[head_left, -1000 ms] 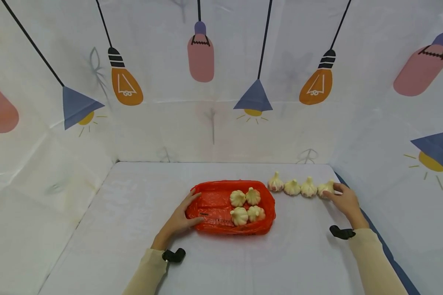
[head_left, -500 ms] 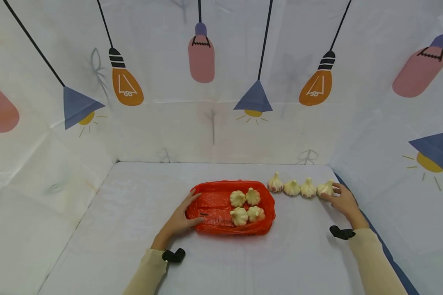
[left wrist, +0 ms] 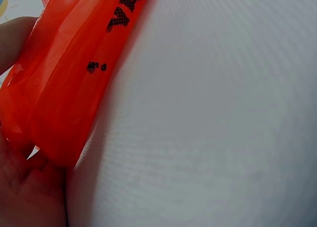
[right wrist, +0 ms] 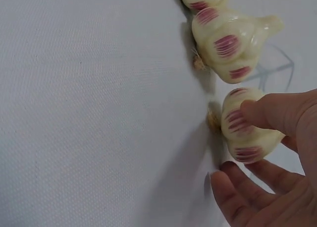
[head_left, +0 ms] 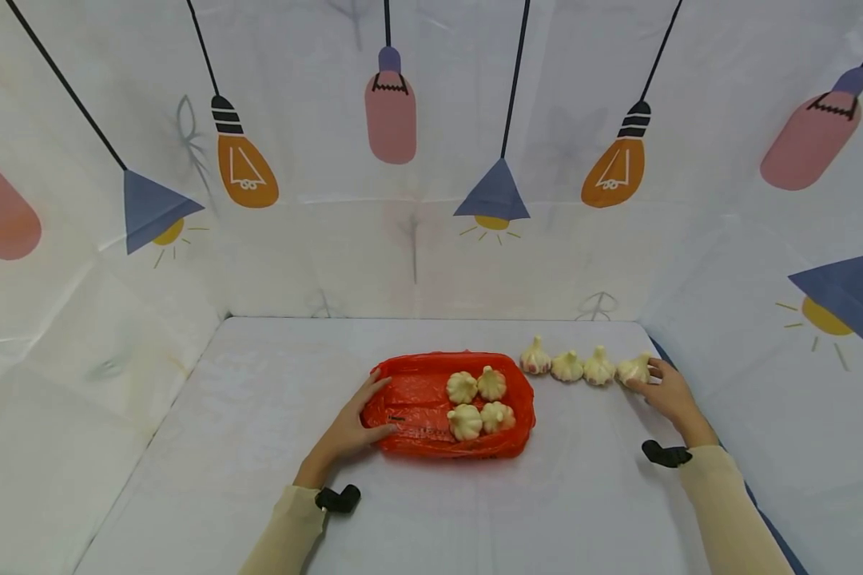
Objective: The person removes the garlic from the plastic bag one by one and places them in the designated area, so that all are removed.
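A shallow tray (head_left: 411, 391) covered in a red plastic bag lies on the white table, with garlic bulbs (head_left: 466, 422) grouped in its right half. My left hand (head_left: 351, 419) grips its left end, thumb on the near side and fingers at the far corner. In the left wrist view the bag's red plastic (left wrist: 69, 103) lies against that hand. To the tray's right, more bulbs stand in a row along the back. My right hand (head_left: 674, 399) pinches the rightmost garlic bulb (head_left: 633, 369). The right wrist view has the thumb on this purple-streaked bulb (right wrist: 237, 118), with the fingers below.
The other bulbs in the row, such as this garlic bulb (head_left: 535, 357), stand close together between the tray and my right hand. White cloth walls (head_left: 316, 255) printed with lamps enclose the table (head_left: 273, 375) at the back and both sides.
The right thumb sits slightly lower on the rightmost garlic bulb than a second ago. The left hand and the tray have not moved.
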The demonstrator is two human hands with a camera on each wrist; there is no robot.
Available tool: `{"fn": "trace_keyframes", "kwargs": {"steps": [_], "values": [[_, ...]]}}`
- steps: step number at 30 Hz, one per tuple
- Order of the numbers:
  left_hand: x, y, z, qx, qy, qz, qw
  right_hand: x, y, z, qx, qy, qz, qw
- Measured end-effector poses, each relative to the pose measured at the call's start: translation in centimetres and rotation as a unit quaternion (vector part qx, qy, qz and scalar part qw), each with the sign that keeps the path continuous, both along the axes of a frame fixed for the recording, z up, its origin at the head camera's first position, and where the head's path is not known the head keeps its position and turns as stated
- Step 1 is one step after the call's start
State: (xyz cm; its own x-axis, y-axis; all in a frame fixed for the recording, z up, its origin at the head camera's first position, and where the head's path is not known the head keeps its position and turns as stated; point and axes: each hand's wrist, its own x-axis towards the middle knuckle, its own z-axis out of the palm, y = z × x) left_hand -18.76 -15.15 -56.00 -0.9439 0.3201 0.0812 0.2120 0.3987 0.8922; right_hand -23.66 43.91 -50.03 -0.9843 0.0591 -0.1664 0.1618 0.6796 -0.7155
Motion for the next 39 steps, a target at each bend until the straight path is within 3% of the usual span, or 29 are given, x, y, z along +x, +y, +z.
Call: {"fn": "trace_keyframes", "kwargs": {"steps": [16,39], "values": [[0.19,-0.01,0.24,-0.003,-0.015,0.004,0.9999,-0.52,0.16,-0.73,0.001,-0.004,0.002,1.000],[0.15,-0.03,-0.01,-0.001,-0.014,0.005,0.9999,-0.06,-0.51,-0.24,-0.006,0.002,-0.012,1.000]]}}
